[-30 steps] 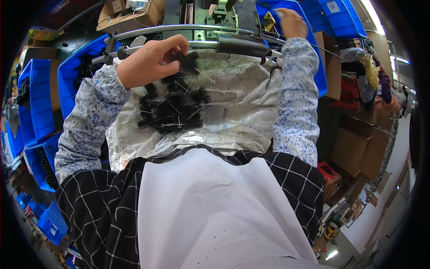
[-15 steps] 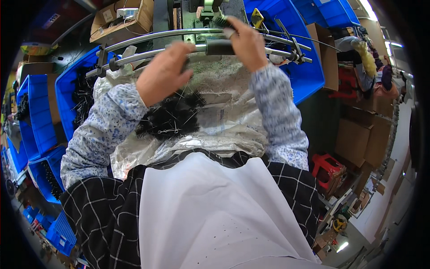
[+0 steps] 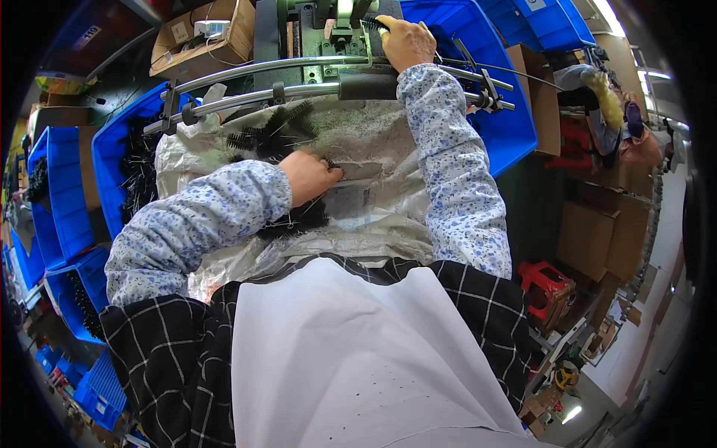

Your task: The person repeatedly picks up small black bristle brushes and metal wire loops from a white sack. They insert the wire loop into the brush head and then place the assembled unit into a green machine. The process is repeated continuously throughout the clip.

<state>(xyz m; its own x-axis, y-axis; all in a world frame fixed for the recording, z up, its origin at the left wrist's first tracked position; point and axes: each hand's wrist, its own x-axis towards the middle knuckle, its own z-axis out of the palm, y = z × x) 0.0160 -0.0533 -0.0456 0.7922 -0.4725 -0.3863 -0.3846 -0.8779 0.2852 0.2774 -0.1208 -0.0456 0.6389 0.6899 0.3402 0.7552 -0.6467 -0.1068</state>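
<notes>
A crumpled whitish woven sheet (image 3: 373, 201) spreads in front of the person, with a blue bin (image 3: 109, 168) to its left, holding black bristled pieces, and another blue bin (image 3: 517, 138) on its far right. Beyond the sheet's far edge stands a metal machine (image 3: 343, 36), and two bright metal rails (image 3: 299, 64) run left to right between the two, the nearer one carrying a dark cylindrical sleeve (image 3: 367, 86).

On the left half of the sheet lies a heap of black wire-stemmed brushes (image 3: 278, 128). Their long axes point different ways; at the heap's far side one slants from near left to far right, another lies closer to left-right.

The left hand (image 3: 308, 178) is over the middle of this heap, fingers bent downward and pointing right; whether they grip a brush I cannot tell. The right hand (image 3: 409, 45) reaches past the rails to the machine's right side, well apart from the heap, its fingers closed on a single black brush (image 3: 373, 25). That brush shows just left of the fingertips, beside the machine's centre; its visible part seems to run roughly left-right, the rest hidden. So the left hand is nearer the heap, the right nearer the machine.
</notes>
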